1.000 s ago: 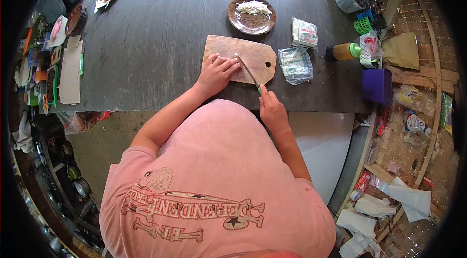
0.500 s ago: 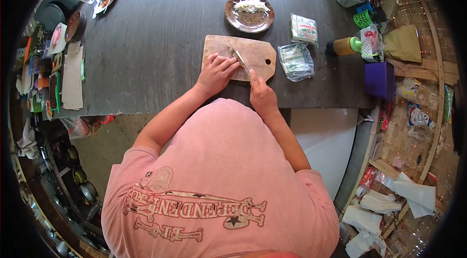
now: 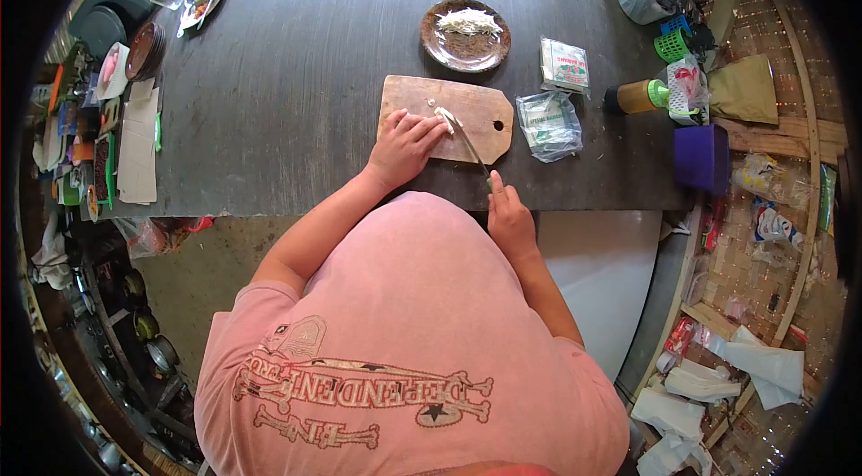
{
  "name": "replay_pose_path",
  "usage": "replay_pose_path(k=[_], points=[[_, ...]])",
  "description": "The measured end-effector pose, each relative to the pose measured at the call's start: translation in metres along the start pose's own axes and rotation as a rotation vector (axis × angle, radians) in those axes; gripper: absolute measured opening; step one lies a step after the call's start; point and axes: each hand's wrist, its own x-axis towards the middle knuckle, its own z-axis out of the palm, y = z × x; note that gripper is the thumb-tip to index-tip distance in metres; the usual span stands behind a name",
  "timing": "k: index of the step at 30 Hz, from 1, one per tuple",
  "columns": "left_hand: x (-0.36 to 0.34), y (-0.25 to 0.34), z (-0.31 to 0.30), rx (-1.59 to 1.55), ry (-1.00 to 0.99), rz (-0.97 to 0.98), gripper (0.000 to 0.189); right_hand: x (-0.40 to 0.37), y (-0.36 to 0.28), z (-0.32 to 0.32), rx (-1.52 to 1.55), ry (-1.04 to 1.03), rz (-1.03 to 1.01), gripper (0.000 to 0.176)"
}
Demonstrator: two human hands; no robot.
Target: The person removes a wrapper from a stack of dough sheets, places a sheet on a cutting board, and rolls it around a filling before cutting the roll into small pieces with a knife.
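Observation:
A wooden cutting board (image 3: 409,92) lies near the table's front edge. My left hand (image 3: 404,145) rests on its left part, fingers pressed together over a small pale piece of food (image 3: 446,119). In my right hand (image 3: 510,215) is the handle of a knife (image 3: 471,149), whose blade points up and left across the board, its tip beside the pale pieces. What lies under my left fingers is mostly hidden. Behind the board, a brown speckled plate (image 3: 465,59) holds a heap of thin pale shreds (image 3: 469,22).
Right of the board lie two plastic-wrapped packets (image 3: 549,126) (image 3: 565,65), a bottle with a green cap (image 3: 636,97) and a purple container (image 3: 701,159). Stacked brown plates (image 3: 145,51) and cardboard (image 3: 137,148) are at the left. A plate with food (image 3: 203,4) stands at the back left.
My right hand has moved right and down, drawing the knife with it. Its blade now lies lower on the board, and white pieces show beside it. The whole view has shifted slightly.

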Motion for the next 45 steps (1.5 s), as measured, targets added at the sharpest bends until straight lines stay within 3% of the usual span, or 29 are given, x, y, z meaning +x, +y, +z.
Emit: replay_pose_path(k=[8, 45], points=[[0.000, 0.000, 0.000, -0.022, 0.004, -0.005, 0.063, 0.023, -0.007, -0.009, 0.072, 0.101, 0.027, 0.056], [-0.002, -0.002, 0.002, -0.044, -0.009, -0.011, 0.064, 0.022, -0.013, -0.018, 0.152, -0.055, -0.012, 0.051]])
